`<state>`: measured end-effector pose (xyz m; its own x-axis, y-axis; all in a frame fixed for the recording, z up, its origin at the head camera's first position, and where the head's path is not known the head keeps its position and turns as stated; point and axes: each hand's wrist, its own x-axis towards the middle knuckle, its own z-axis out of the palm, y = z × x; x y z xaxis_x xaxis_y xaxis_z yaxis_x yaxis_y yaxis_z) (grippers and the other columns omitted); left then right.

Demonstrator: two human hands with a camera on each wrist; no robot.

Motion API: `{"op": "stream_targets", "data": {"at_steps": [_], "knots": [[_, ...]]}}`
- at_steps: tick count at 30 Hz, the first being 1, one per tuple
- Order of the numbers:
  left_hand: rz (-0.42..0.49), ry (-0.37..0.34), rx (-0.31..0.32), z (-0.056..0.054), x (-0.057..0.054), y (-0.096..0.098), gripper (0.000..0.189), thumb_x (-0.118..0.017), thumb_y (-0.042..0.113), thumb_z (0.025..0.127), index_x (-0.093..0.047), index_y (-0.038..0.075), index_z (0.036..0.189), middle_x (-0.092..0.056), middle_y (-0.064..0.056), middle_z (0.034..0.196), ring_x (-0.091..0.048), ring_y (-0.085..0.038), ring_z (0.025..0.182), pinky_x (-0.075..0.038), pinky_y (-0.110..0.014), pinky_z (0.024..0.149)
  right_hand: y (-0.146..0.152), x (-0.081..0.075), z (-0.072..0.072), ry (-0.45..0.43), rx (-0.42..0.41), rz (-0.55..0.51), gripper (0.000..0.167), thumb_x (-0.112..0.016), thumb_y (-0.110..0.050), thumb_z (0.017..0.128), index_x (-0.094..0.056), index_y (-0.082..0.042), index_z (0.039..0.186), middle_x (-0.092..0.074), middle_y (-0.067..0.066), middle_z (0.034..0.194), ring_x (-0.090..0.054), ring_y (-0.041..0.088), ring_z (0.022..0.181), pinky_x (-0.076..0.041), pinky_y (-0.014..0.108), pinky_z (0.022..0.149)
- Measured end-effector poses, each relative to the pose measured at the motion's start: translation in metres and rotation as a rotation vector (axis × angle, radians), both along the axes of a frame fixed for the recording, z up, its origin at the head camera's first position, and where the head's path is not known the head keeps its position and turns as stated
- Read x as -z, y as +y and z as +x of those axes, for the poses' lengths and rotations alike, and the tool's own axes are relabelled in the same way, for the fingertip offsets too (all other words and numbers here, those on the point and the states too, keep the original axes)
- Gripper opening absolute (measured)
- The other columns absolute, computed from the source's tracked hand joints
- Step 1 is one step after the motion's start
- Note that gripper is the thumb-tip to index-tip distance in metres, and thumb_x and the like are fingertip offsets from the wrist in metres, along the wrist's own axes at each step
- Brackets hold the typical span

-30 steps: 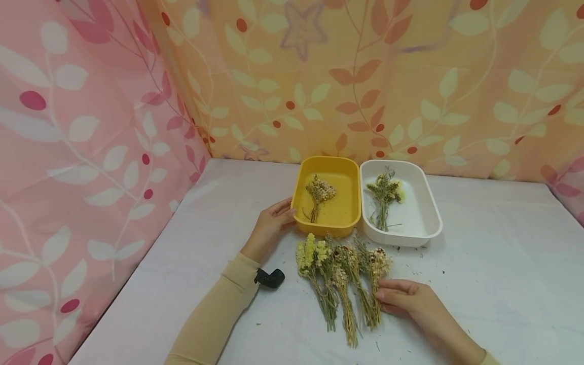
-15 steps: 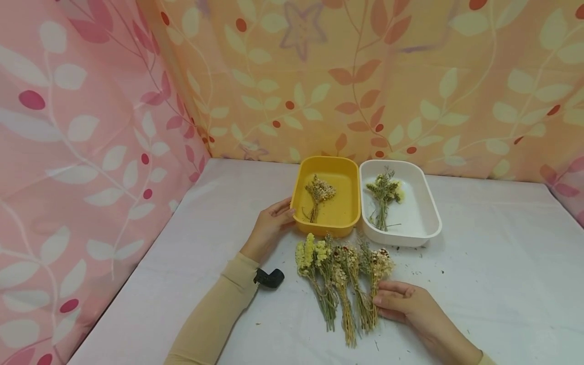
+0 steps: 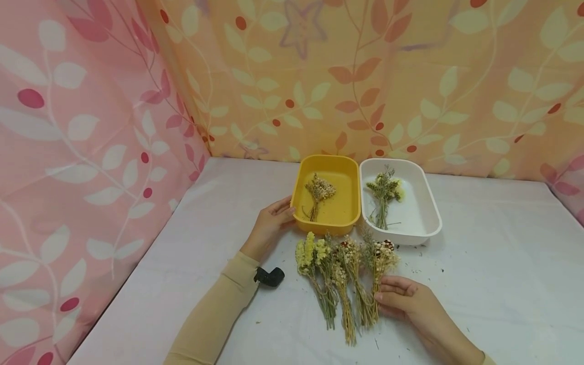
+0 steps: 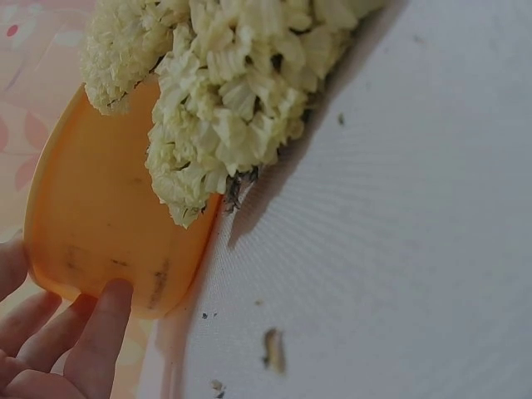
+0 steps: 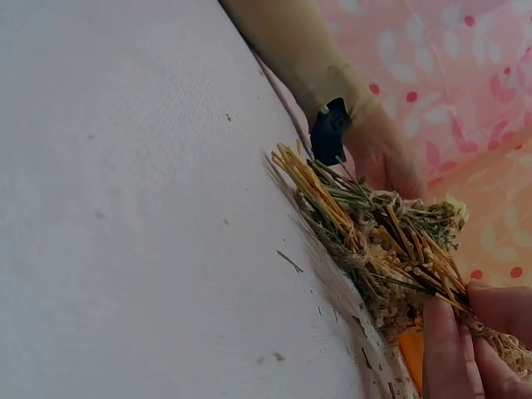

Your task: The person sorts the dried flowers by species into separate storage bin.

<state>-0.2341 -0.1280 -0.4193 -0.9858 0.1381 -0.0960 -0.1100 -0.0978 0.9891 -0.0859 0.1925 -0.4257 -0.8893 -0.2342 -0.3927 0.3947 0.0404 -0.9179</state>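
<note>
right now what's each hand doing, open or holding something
Left hand: open, touching the side of the yellow container.
Right hand: pinching the rightmost dried flower bundle.

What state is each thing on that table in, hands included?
Yellow bin: upright, open-topped, holding a dried bunch.
White bin: upright, open-topped, holding dried flowers.
Other bunches: dried, lying side by side.
Rightmost bunch: dried, stems pinched.
Left hand: touching the yellow bin.
Right hand: pinching the rightmost bunch.
Black device: worn at the left wrist.
Tabletop: littered with plant bits.
</note>
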Motion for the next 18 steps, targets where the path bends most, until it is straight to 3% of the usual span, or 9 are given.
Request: {"op": "stream_targets", "data": {"at_steps": [9,18], "knots": [[0.020,-0.012,-0.003,-0.0001,0.0004,0.0005,0.050,-0.059,0.012,0.100,-0.047,0.009,0.148,-0.051,-0.011,0.150,-0.053,-0.030,0.135,-0.050,-0.041,0.110,-0.0007,-0.0020,-0.0011,0.015,0.015,-0.005,0.057,-0.069,-0.006,0.091,-0.043,0.015,0.138,-0.071,-0.009,0.097,-0.071,0.006,0.089,-0.062,0.028,0.086],[0.016,0.000,-0.001,-0.0004,-0.0004,0.0019,0.049,-0.059,0.011,0.100,-0.047,0.008,0.148,-0.051,-0.013,0.150,-0.052,-0.032,0.136,-0.053,-0.038,0.107,-0.0030,-0.0046,-0.0006,0.063,0.061,0.054,0.060,-0.068,-0.005,0.091,-0.040,0.017,0.139,-0.071,-0.007,0.099,-0.070,0.007,0.089,-0.062,0.027,0.085]]}}
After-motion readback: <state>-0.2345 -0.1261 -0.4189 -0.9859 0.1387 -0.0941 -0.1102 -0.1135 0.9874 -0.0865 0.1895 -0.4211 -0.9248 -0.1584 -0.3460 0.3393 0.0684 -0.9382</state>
